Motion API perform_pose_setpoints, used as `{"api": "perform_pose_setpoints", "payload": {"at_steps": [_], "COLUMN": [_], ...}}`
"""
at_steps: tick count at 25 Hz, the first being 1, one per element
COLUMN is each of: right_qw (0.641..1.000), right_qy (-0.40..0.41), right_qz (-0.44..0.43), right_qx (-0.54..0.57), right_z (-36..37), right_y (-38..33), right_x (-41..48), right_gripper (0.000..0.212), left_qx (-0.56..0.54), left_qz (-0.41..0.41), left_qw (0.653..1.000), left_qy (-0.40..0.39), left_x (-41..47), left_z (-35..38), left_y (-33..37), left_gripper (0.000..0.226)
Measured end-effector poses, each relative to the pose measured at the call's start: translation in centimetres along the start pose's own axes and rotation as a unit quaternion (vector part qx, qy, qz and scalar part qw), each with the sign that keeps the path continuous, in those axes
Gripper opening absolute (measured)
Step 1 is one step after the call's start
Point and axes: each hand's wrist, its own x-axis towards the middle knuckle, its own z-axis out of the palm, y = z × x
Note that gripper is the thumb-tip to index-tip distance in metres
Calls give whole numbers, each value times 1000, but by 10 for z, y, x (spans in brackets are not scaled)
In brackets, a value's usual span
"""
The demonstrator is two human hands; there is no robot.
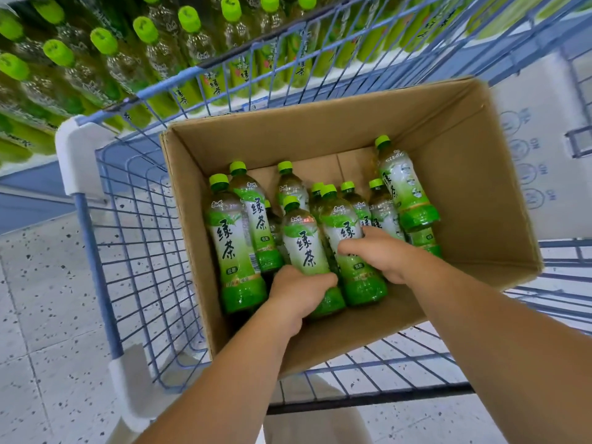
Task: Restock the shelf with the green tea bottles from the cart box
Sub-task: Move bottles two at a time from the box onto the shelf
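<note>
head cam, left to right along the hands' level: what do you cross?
Speckled grey floor → blue wire cart wall → brown cardboard box wall → left hand on a green tea bottle → right hand on the neighbouring bottle.

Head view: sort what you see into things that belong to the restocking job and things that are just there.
Belongs to the job:
- green tea bottles in the cardboard box
- shelf bottles already stocked
- left hand and right hand, each closed on a bottle
- blue cart carrying the box

Just there:
- white carton beside the box
- speckled floor
</note>
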Motion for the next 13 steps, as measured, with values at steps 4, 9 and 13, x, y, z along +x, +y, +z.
{"api": "perform_pose_setpoints", "payload": {"at_steps": [4, 9, 13], "right_qw": [997, 987, 975], "right_qy": [43, 105, 133], "right_qz": [-25, -73, -124], "right_qx": [52, 101, 125], "right_z": [-4, -5, 2], "right_y": [3, -10, -31], "right_x": [-9, -38, -69], "right_gripper": [16, 25, 21], "left_qx": [-23, 33, -9], "left_qz": [18, 121, 185], "left_qw": [998, 986, 979], "left_qy": [-59, -111, -88], "left_x": [-6, -26, -56], "left_z": [-3, -25, -48], "left_y": [3, 26, 52], "left_gripper": [44, 49, 28]}}
